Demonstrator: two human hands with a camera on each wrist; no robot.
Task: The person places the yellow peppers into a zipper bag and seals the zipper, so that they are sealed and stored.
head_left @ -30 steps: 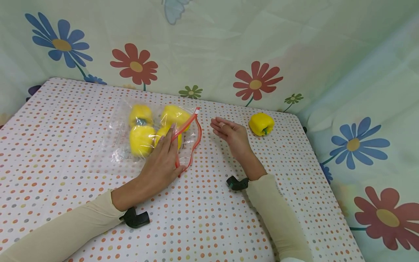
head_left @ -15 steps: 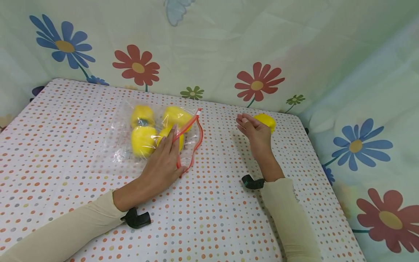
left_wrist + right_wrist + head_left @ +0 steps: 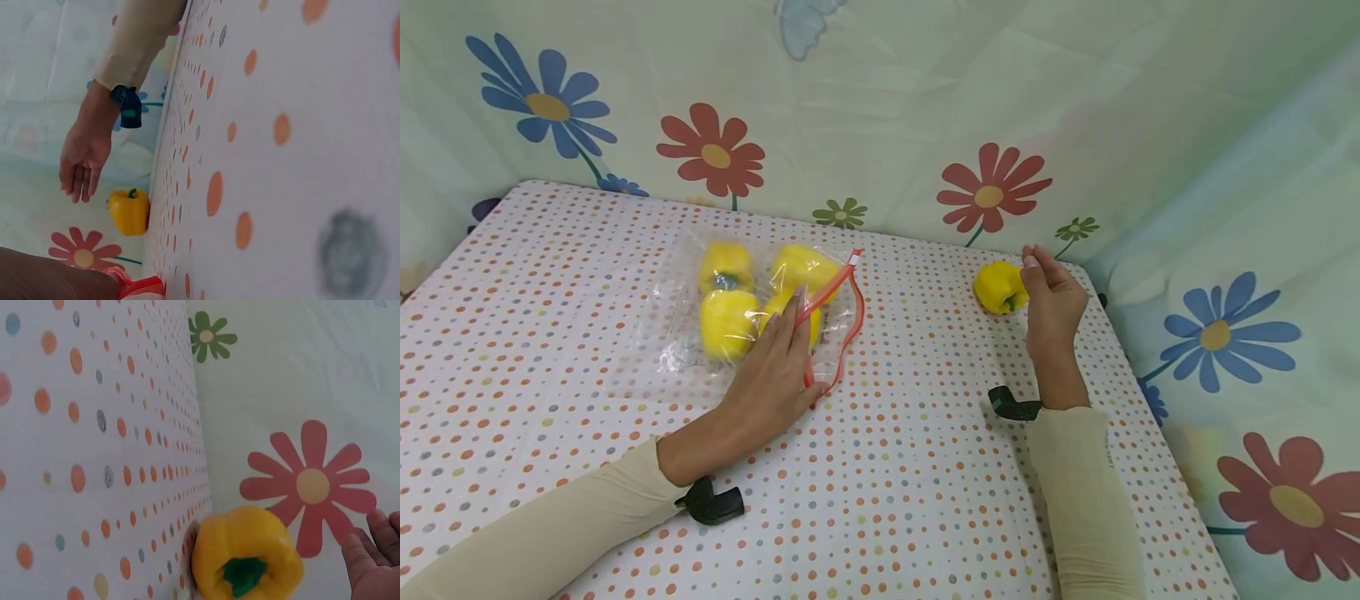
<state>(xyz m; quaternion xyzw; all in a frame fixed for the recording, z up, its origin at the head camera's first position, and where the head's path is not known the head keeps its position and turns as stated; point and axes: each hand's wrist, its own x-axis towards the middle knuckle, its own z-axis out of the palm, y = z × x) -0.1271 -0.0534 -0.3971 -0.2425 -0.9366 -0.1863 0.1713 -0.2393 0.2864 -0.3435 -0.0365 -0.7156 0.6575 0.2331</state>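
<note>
A clear zip bag [image 3: 658, 342] with an orange-red zip edge lies on the table, several yellow bell peppers [image 3: 727, 323] inside it. My left hand [image 3: 765, 367] rests on the bag near its mouth, fingers extended over one pepper, the thumb at the lower end of the red edge. Further right, a single yellow bell pepper [image 3: 997, 287] with a green stem sits outside the bag. Just to its right my right hand [image 3: 1054, 312] is raised above the table, holding nothing, its fingers loosely extended. In the left wrist view, that hand [image 3: 86, 153] is apart from the loose pepper [image 3: 130, 212].
A white tablecloth [image 3: 880, 467] with coloured dots covers the table. Behind and to the right hangs a pale curtain [image 3: 865, 117] printed with flowers. A black wrist camera [image 3: 711, 502] sits on the left wrist and another black camera [image 3: 1013, 404] on the right.
My right hand has moved rightward from beside the bag's mouth, passing in front of the loose pepper to its right side. The left hand and the bag stay in place.
</note>
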